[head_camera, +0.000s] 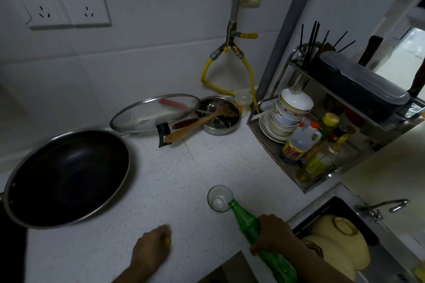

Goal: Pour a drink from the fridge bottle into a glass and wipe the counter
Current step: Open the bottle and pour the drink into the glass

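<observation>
A clear glass [218, 197] stands on the white speckled counter [174, 181] near its front. The green bottle [247, 220] is tilted over, uncapped, with its mouth at the glass's near right rim. My right hand [273, 233] grips the bottle around its middle. My left hand [150, 249] rests on the counter to the left of the glass, fingers curled around a small yellow thing that looks like the bottle cap [168, 241]. I cannot tell whether liquid is flowing.
A large black wok [66, 177] sits at the left. A glass lid [154, 111], a steel bowl with a wooden spatula [220, 115] lie at the back. A metal rack [317, 145] with bowls and sauce bottles stands right. The sink [345, 241] holds bowls.
</observation>
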Demonstrator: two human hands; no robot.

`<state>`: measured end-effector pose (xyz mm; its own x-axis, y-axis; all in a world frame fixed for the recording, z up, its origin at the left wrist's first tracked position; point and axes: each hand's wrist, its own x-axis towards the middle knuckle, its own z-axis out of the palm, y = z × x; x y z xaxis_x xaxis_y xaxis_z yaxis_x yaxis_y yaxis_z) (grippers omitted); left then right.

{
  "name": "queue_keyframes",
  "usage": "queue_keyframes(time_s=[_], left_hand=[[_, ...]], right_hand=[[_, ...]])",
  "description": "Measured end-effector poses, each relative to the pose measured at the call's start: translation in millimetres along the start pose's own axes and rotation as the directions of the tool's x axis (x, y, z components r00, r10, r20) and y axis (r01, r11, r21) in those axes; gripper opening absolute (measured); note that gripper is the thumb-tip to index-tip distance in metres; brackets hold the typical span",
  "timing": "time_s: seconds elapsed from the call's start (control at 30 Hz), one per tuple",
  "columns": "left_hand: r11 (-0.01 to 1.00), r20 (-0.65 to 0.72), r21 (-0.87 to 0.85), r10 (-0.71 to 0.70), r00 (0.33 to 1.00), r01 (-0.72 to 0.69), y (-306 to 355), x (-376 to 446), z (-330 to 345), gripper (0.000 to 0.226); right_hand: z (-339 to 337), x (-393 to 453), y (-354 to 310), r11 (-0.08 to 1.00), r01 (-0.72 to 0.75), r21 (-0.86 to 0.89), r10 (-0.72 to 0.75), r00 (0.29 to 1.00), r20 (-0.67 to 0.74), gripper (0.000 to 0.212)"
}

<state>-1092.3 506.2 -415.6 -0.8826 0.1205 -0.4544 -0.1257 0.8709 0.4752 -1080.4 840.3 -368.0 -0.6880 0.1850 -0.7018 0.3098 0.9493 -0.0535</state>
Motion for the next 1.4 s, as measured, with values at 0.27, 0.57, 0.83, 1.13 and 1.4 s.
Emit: queue_keyframes(time_s=[0.27,0.57,0.83,1.13,1.4], left_hand=[[1.0,-0.011,-0.004,-0.019,1.0,0.019,1,-2,-1,0.025],[0.987,-0.128,-0.145,-0.082,0.988,0.063,21,0,-17,0.005],[0.919,-0.155,-0.385,0.033,0.987,-0.091,46,12,-29,0.03],[0.758,-0.115,-0.625,0.145,0.983,-0.185,89,14,-53,0.014],[0.705,-0.051,-0.686,0.2,0.978,-0.18,106,4,-68,0.022]], right_hand=[[-1,-1,2,1.0,0.017,0.007,-0.017,1.0,-0.007,0.084],[4,1,4,0.997,0.028,0.068,-0.025,0.998,-0.049,0.097],[4,-4,0,0.988,0.058,0.141,-0.045,0.995,-0.089,0.101],[-2,-15,-21,0.964,0.198,0.178,-0.166,0.969,-0.181,0.086],[-5,-27,-49,0.873,0.363,0.325,-0.28,0.92,-0.274,0.075]])
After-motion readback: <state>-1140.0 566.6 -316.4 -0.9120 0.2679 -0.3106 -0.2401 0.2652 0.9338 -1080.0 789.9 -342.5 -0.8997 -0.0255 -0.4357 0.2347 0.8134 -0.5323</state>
